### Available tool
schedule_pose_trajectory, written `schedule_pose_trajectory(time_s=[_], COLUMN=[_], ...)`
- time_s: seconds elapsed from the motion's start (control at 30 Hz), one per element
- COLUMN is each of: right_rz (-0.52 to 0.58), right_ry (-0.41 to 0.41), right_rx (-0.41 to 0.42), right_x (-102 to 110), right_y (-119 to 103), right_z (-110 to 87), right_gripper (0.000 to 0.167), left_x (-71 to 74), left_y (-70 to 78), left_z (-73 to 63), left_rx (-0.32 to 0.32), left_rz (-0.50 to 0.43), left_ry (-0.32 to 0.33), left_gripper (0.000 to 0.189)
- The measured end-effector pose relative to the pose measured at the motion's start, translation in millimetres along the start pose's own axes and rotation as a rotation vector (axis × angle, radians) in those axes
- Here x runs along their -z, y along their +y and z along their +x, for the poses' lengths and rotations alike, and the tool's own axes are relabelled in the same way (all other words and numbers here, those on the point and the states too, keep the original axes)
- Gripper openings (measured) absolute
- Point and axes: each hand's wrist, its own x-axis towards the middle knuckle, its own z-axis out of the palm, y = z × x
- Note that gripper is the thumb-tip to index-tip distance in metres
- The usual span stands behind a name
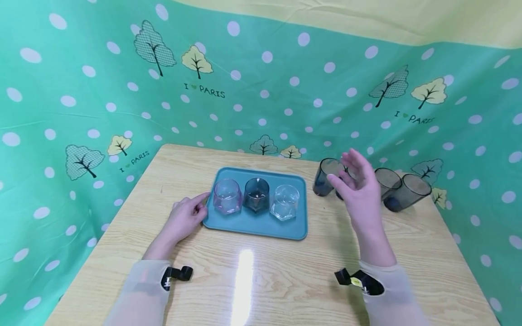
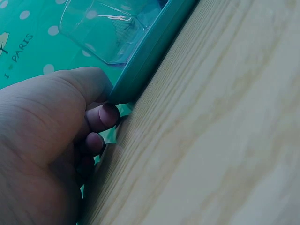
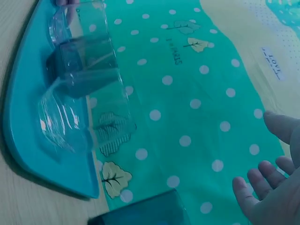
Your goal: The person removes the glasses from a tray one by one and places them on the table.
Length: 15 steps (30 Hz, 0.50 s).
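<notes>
A blue tray lies on the table with three faceted tumblers standing in a row. The left one is pinkish clear, the middle one dark grey, the right one clear. My left hand pinches the tray's left edge; in the left wrist view its thumb is at the rim and a fingertip is under it. My right hand is raised to the right of the tray, fingers spread and holding nothing. It partly hides the tall dark glasses behind it.
Several tall dark glasses stand at the back right of the table, among them one near the tray and one at the far right. A green dotted curtain hangs behind the table and along its sides.
</notes>
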Motion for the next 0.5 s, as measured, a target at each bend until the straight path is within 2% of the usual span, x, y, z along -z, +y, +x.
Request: schedule_pose_trajectory(time_s=[0.17, 0.33, 0.5], right_rz=[-0.044, -0.050, -0.067], right_ry=[-0.054, -0.105, -0.150], right_rx=[-0.002, -0.042, -0.040], right_x=[-13, -25, -34], right_y=[9, 17, 26], right_z=[-3.6, -4.6, -3.0], right_gripper=[0.073, 0.073, 0.074], left_x=[0.2, -0.1, -0.4], left_y=[-0.1, -0.7, -0.9], left_z=[0.8, 0.4, 0.4], left_rx=[-0.003, -0.002, -0.005], left_rz=[0.004, 0.004, -0.003], left_ry=[0.001, -0.003, -0.004], left_gripper=[0.050, 0.050, 0.049])
